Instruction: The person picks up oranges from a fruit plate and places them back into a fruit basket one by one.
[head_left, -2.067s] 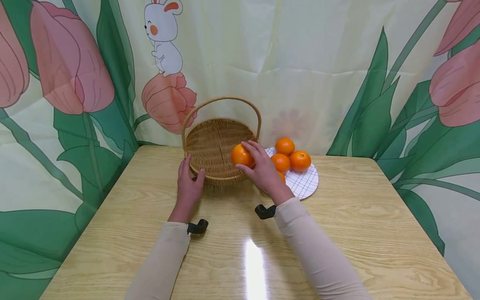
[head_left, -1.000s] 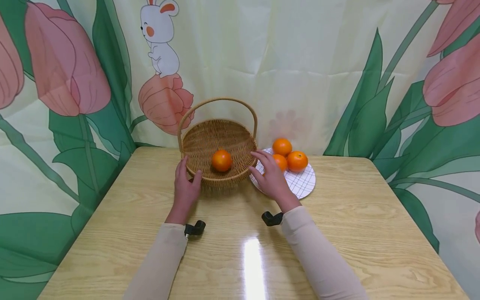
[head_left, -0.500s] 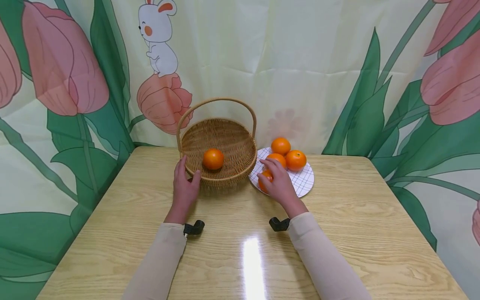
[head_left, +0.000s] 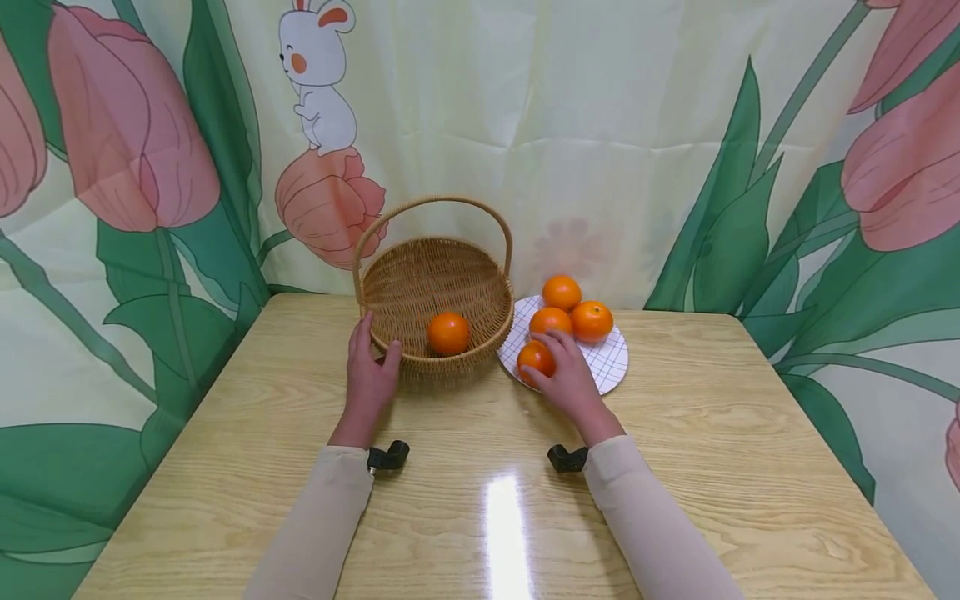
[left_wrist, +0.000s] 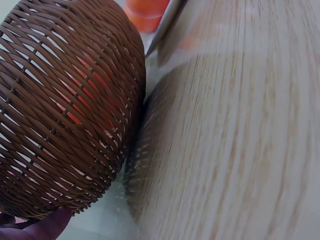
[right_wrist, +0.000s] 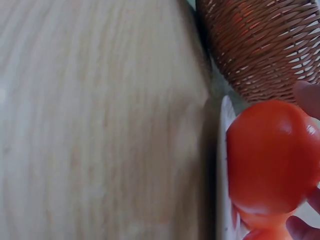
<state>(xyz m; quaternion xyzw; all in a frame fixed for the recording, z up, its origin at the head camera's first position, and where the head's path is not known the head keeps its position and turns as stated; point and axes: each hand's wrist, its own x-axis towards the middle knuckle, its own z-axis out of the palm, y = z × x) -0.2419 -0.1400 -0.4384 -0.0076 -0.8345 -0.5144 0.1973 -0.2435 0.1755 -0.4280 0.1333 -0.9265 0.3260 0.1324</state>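
Note:
In the head view my left hand holds the front left of a handled wicker basket, thumb at its outer wall. One orange lies inside, low against the front. My right hand grips another orange at the near left of a checked white plate, fingers over its top and side, thumb on its near side. The right wrist view shows this held orange close up with fingertips at its right edge. Behind it on the plate sit more oranges, grouped together.
The basket and plate stand side by side at the back of the wooden table. Behind them hangs a curtain printed with tulips and a rabbit. The basket's tall handle arches over its opening.
My right hand has let one orange go into the basket, where it rolled left and then back right. The hand then moved to the plate and took another orange. My left hand stays put.

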